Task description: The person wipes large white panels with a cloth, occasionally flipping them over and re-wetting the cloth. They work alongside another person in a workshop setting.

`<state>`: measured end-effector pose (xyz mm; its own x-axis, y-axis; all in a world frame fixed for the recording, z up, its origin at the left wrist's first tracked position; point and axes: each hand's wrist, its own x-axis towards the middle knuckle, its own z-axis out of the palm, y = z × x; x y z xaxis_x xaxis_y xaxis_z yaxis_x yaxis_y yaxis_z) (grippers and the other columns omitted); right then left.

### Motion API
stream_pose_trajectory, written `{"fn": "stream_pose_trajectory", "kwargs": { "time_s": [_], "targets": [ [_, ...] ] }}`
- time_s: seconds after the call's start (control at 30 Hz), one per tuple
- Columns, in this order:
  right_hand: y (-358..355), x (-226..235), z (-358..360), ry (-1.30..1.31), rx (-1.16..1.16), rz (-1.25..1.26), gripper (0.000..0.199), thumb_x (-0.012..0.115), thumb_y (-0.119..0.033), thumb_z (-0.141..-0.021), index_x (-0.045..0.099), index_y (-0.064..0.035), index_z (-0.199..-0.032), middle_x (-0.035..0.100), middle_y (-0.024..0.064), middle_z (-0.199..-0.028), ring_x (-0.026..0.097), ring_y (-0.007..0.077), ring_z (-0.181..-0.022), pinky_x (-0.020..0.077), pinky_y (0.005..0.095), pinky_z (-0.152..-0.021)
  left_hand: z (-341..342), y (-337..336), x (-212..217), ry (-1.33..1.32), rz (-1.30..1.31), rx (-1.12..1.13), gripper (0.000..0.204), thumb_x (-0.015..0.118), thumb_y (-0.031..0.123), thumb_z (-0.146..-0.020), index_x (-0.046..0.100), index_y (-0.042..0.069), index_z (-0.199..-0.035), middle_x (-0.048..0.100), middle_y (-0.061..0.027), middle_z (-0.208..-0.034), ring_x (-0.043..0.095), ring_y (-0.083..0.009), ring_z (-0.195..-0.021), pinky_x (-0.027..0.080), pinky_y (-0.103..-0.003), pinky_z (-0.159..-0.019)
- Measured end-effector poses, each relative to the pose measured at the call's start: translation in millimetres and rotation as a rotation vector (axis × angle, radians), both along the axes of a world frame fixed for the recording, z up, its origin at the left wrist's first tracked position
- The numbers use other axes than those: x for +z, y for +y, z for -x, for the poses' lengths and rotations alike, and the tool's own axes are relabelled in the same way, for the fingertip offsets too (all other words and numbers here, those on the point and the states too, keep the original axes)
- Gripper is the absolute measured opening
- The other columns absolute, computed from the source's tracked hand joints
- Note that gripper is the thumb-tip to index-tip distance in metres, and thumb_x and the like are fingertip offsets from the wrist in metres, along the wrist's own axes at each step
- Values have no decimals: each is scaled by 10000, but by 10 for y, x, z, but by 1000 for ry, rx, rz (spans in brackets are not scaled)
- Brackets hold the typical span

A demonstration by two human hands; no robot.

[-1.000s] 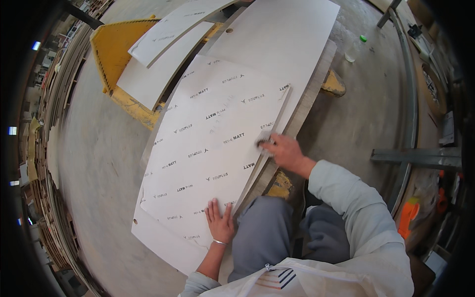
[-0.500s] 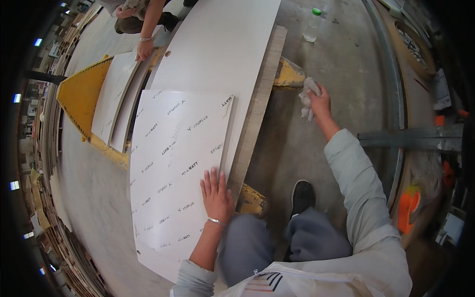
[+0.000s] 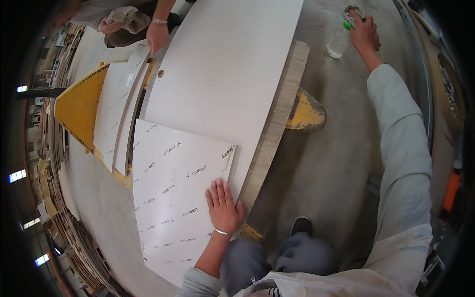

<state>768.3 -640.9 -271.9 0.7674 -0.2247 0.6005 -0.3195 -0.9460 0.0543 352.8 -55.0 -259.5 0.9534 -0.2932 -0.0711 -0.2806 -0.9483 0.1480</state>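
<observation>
My left hand (image 3: 223,205) lies flat, fingers stretched, on the right edge of a white panel (image 3: 170,183) covered in printed film. This panel rests on a longer plain white panel (image 3: 222,64) with a round hole near its left edge. At the far right, my right hand (image 3: 365,35) is closed around a crumpled pale rag (image 3: 353,14). Just below the rag, a clear plastic bottle (image 3: 337,47) with a green cap (image 3: 347,24) stands on the floor, partly filled. Whether the hand touches the cap, I cannot tell.
A wooden board (image 3: 277,114) lies under the panels, above yellow metal forks (image 3: 308,113). At the left, film-covered panels (image 3: 111,114) lean by a yellow frame (image 3: 81,106). A co-worker's hand (image 3: 157,37) reaches there; the other holds a rag (image 3: 129,20). Boards (image 3: 74,242) are stacked far left.
My right hand has moved forward and right with the rag, from beside the board to the bottle's cap. The view has shifted; my left hand stays flat on the film-covered panel.
</observation>
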Motion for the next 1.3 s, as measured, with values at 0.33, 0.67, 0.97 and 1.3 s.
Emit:
{"fn": "stream_pose_trajectory", "kwargs": {
  "time_s": [0.33, 0.67, 0.97, 1.3],
  "targets": [
    [613, 114, -179, 590, -12, -235, 441, 730, -283, -907, 575, -228, -1316, 618, 155, -1334, 629, 415, -1207, 542, 532, -933, 26, 49, 72, 33, 8, 58, 841, 647, 212, -815, 337, -86, -1538, 300, -263, -1644, 222, -420, -1562, 147, -598, -1265],
    [1062, 369, 1514, 415, 50, -308, 425, 696, -150, -883, 613, -246, -1289, 599, 152, -1273, 640, 417, -1101, 539, 538, -891, 27, 72, 189, 31, 75, 27, 810, 632, 207, -867, 307, -56, -1560, 224, -251, -1673, 150, -385, -1584, 114, -582, -1275],
    [2309, 1726, 4032, 609, 574, -1069, 388, 791, 15, -729, 650, -74, -1079, 680, 63, -1019, 666, 203, -951, 530, 348, -849, 564, -1162, 497, 63, 645, -173, 1095, 861, 366, -767, 241, -14, -1585, 336, -230, -1619, 331, -374, -1511, 254, -486, -1265],
    [2468, 415, 5260, 234, 429, -2627, 465, 677, -124, -935, 561, 34, -1356, 688, 140, -1223, 691, 255, -1107, 564, 408, -972, 638, -773, 768, 241, 234, -209, 719, 875, 392, -719, 528, 18, -1225, 624, -183, -1146, 617, -390, -1082, 502, -484, -921]
  ]
}}
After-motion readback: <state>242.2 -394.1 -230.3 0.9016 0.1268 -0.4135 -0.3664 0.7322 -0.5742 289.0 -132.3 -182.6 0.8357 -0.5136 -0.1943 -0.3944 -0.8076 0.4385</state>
